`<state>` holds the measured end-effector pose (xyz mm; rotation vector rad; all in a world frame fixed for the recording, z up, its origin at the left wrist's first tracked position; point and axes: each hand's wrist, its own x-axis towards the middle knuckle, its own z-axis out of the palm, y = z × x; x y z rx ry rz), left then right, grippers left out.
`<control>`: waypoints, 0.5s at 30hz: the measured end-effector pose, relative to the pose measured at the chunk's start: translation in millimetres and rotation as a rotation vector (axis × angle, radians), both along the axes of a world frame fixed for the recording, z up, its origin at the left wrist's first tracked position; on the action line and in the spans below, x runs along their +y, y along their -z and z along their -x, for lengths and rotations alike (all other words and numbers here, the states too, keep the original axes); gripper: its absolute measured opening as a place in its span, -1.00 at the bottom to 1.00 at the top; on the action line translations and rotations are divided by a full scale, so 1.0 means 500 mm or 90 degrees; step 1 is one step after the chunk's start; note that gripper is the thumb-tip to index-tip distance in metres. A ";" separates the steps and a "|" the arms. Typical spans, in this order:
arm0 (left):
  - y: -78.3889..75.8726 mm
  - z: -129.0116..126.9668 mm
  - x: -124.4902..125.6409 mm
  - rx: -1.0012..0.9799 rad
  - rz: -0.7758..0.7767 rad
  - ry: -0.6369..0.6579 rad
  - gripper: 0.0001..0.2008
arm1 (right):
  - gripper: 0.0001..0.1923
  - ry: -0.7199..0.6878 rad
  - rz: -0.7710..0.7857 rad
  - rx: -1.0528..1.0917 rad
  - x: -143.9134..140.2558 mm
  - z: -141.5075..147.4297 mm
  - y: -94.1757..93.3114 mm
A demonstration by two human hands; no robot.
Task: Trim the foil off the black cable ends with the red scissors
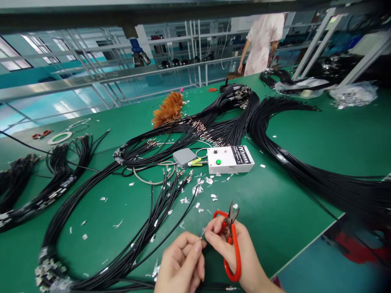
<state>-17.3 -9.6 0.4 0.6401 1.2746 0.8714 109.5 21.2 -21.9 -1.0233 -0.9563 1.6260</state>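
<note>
Near the table's (290, 211) near edge, the left hand (182, 262) pinches the tip of a thin black wire (146, 260) between thumb and forefinger, touching the fingertips (209, 236) of the right hand (238, 254), which meets it at the same tip while gripping red snips (231, 248) in its palm, blades pointing away. Just beyond the hands lie foil scraps (198, 189), then a white box (229, 159) with a green button and a grey box (184, 157) to its left. Black cable bundles (305, 162) loop across the green table to left and right, and a person (262, 40) stands at the far end.
</note>
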 end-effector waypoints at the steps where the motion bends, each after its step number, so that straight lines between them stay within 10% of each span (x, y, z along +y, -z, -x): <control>1: -0.003 -0.002 0.000 0.002 0.001 -0.010 -0.47 | -0.68 -0.002 -0.002 0.015 0.001 0.001 0.000; 15: -0.012 -0.013 -0.004 0.000 -0.017 -0.057 -0.47 | -0.65 0.013 0.007 -0.023 -0.005 0.013 -0.011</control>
